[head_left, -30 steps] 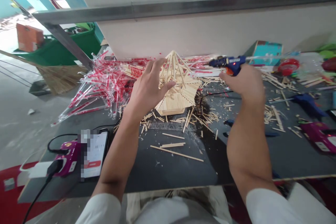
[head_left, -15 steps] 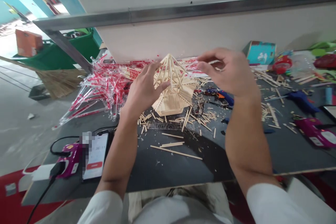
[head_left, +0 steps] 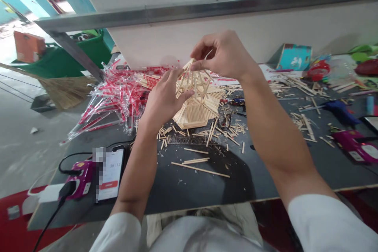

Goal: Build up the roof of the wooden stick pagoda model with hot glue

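A model built of thin wooden sticks (head_left: 193, 115) stands on the dark table, with a layered base and an open frame that rises to a peak. My left hand (head_left: 167, 96) grips the left side of the frame, its thumb across the front and its fingers behind. At the peak, my right hand (head_left: 214, 55) pinches the tip between thumb and fingers. Whether a loose stick is also in that pinch I cannot make out. Cut stick pieces (head_left: 233, 130) and a clear ruler (head_left: 191, 140) lie in front of the base.
Red-and-clear plastic wrappers (head_left: 115, 94) heap up on the left. A phone (head_left: 110, 175) and a purple power block (head_left: 81, 177) sit at the near left. Right of my arm are a blue glue gun (head_left: 342, 112), another purple block (head_left: 356, 145) and a turquoise box (head_left: 294, 57).
My right hand has moved left and slightly up, from beside the model to its peak, and its fingers have closed there. My left hand stays at the model's side.
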Action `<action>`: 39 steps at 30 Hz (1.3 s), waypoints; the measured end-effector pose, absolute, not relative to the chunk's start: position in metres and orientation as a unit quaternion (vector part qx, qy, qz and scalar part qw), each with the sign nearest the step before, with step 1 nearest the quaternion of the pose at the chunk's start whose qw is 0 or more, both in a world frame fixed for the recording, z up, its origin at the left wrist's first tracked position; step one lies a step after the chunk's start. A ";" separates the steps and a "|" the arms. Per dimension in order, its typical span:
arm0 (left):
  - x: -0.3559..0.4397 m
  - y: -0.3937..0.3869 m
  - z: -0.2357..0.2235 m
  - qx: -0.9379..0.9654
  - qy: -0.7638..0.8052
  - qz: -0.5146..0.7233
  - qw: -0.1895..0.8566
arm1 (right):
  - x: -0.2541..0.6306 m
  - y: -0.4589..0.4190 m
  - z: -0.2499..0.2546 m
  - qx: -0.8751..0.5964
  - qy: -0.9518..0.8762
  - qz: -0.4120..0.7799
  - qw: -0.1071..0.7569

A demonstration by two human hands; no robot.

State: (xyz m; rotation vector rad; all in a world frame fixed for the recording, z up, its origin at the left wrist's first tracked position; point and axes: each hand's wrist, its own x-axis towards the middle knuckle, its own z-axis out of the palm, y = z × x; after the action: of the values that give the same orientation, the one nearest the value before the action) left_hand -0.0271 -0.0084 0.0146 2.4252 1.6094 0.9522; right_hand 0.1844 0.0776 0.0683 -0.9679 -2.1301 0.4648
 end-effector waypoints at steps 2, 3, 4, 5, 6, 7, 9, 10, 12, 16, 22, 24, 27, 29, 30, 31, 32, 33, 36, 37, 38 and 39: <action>-0.028 -0.008 0.014 0.793 0.523 0.311 0.037 | 0.184 0.083 0.067 -0.360 -0.827 0.192 0.386; -0.028 -0.008 0.014 0.794 0.521 0.311 0.036 | 0.184 0.085 0.067 -0.354 -0.827 0.196 0.391; -0.028 -0.008 0.014 0.795 0.520 0.310 0.036 | 0.184 0.087 0.067 -0.351 -0.827 0.197 0.392; -0.029 -0.008 0.014 0.796 0.519 0.309 0.036 | 0.184 0.089 0.067 -0.351 -0.828 0.195 0.392; -0.028 -0.007 0.014 0.797 0.518 0.309 0.035 | 0.184 0.089 0.067 -0.351 -0.829 0.192 0.390; -0.028 -0.007 0.014 0.798 0.518 0.308 0.034 | 0.185 0.090 0.068 -0.352 -0.831 0.188 0.387; -0.028 -0.008 0.015 0.798 0.519 0.306 0.035 | 0.185 0.091 0.068 -0.350 -0.834 0.177 0.388; -0.027 -0.008 0.016 0.797 0.520 0.306 0.036 | 0.185 0.092 0.068 -0.349 -0.835 0.171 0.389; -0.027 -0.008 0.016 0.796 0.521 0.305 0.040 | 0.184 0.094 0.069 -0.350 -0.837 0.162 0.388; -0.028 -0.008 0.016 0.797 0.520 0.303 0.041 | 0.184 0.095 0.072 -0.358 -0.829 0.158 0.400; -0.028 -0.010 0.017 0.795 0.524 0.303 0.038 | 0.203 0.082 0.072 -0.351 -0.773 0.175 0.500; -0.028 -0.010 0.017 0.796 0.524 0.301 0.041 | 0.214 0.073 0.065 -0.366 -0.746 0.177 0.527; -0.029 -0.009 0.015 0.797 0.523 0.300 0.037 | 0.228 0.057 0.048 -0.380 -0.693 0.188 0.584; -0.029 -0.009 0.015 0.797 0.525 0.297 0.035 | 0.233 0.047 0.034 -0.381 -0.665 0.214 0.605; -0.028 -0.009 0.016 0.796 0.528 0.294 0.036 | 0.235 0.043 0.027 -0.384 -0.660 0.231 0.602; -0.027 -0.010 0.017 0.794 0.532 0.291 0.036 | 0.235 0.040 0.021 -0.388 -0.660 0.247 0.594; -0.026 -0.010 0.017 0.792 0.538 0.287 0.035 | 0.235 0.038 0.015 -0.391 -0.661 0.261 0.584; -0.024 -0.011 0.018 0.790 0.543 0.283 0.033 | 0.233 0.037 0.010 -0.394 -0.662 0.271 0.576; -0.021 -0.014 0.019 0.786 0.557 0.269 0.019 | 0.227 0.037 0.000 -0.391 -0.669 0.283 0.565; -0.020 -0.015 0.019 0.786 0.560 0.262 0.014 | 0.224 0.037 -0.001 -0.388 -0.672 0.285 0.563; -0.019 -0.016 0.019 0.787 0.561 0.256 0.010 | 0.222 0.037 -0.002 -0.384 -0.677 0.284 0.560; -0.018 -0.017 0.019 0.788 0.562 0.249 0.005 | 0.221 0.037 -0.002 -0.383 -0.682 0.280 0.556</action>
State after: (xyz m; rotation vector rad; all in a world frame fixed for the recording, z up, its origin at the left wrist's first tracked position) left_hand -0.0179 -0.0170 0.0190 2.4684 1.7612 0.7805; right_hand 0.2207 0.0367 -0.0023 -0.9037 -1.6108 0.6604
